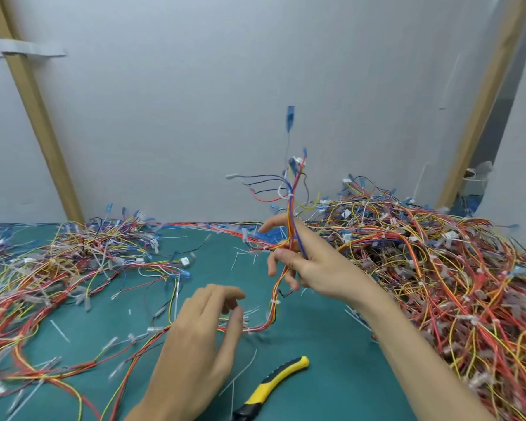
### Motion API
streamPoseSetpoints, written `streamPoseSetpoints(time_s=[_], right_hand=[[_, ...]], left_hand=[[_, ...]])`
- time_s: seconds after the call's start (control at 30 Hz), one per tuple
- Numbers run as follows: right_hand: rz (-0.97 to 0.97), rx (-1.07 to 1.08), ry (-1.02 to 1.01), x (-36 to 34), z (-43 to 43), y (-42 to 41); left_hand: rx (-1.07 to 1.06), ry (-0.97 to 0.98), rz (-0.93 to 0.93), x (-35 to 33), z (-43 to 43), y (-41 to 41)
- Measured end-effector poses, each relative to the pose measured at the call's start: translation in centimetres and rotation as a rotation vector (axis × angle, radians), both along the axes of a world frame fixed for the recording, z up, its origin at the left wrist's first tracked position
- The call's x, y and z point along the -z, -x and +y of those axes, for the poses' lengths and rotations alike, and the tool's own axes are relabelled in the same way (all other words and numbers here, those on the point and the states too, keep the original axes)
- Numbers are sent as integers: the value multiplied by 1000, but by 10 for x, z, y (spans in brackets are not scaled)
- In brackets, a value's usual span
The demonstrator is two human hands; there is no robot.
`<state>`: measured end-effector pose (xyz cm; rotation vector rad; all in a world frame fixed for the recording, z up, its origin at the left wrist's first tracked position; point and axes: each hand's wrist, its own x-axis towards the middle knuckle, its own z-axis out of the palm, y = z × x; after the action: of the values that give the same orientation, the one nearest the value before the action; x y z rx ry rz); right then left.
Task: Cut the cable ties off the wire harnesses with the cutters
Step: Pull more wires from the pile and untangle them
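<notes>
A pale grey back wall (195,101) fills the upper half of the view, with two slanted light wooden battens (40,117) against it, one at each side. Below it lies the teal-green desk (316,375). On the desk's right side sits a tall tangled heap of red, orange and yellow wire harnesses (453,268), reaching from the wall to the near edge. A lower, flatter spread of similar multicoloured harnesses (58,268) covers the left side.

The right hand (313,265) is raised above the middle of the desk and grasps a single multicoloured wire harness (291,205), fingers and thumb curled around the bundle and the index finger stretched out to the left. The harness stands up out of this hand, its loose ends fanning out and one thin lead topped by a blue connector (290,117). Below the hand the harness hangs and curves down to the desk.

The left hand (201,338) hovers low over the desk, fingers relaxed and slightly bent, grasping nothing; its thumb is just beside the harness's lower end, and contact cannot be judged through the blur.

The yellow-and-black-handled cutters (274,381) lie on the desk between the two forearms, untouched. A small white cable tie (274,302) wraps the hanging part of the harness. Thin white cut tie strips (60,331) are scattered on the desk.
</notes>
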<state>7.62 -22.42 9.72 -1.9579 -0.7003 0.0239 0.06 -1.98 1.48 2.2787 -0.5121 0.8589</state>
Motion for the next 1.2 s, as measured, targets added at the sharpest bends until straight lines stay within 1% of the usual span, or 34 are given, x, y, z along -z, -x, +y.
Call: streamPoseSetpoints(time_s=[0.13,0.2,0.23,0.3,0.37,0.47,0.53,0.6,0.67,0.73,0.8,0.87,0.93,1.0,1.07,1.2], right_hand=[[-94,17,120,-1,7,4],[-158,27,182,-2,8,7],[-183,31,209,-4,9,8],[-218,51,280,-6,10,10],[-291,121,425,-6,10,10],[-386,263,627,-6,8,11],[-400,299,665,-4,9,11],[-385,287,612,-5,9,10],[-296,306,412,-6,3,4],[-99,314,198,-5,-5,0],[149,258,79,0,-13,-4],[303,157,97,9,-19,-5],[370,56,143,20,-17,-6],[367,-16,154,29,-11,-7],[346,-42,148,35,-6,-7],[313,50,134,42,-5,-12]], left_hand=[[-20,179,-74,-34,-6,-3],[-21,270,-76,-59,-15,-13],[-12,316,-44,-72,-21,-19],[9,404,77,-93,-33,-32],[6,476,194,-105,-43,-44],[6,524,263,-108,-48,-58],[56,572,333,-106,-47,-65],[122,695,410,-105,-44,-70],[211,871,476,-107,-39,-71],[267,988,502,-110,-34,-71],[301,1081,499,-112,-28,-73],[333,1159,493,-113,-25,-74],[354,1219,492,-114,-24,-77],[370,1279,483,-114,-23,-79],[378,1328,462,-115,-22,-81],[380,1379,392,-117,-13,-84]])
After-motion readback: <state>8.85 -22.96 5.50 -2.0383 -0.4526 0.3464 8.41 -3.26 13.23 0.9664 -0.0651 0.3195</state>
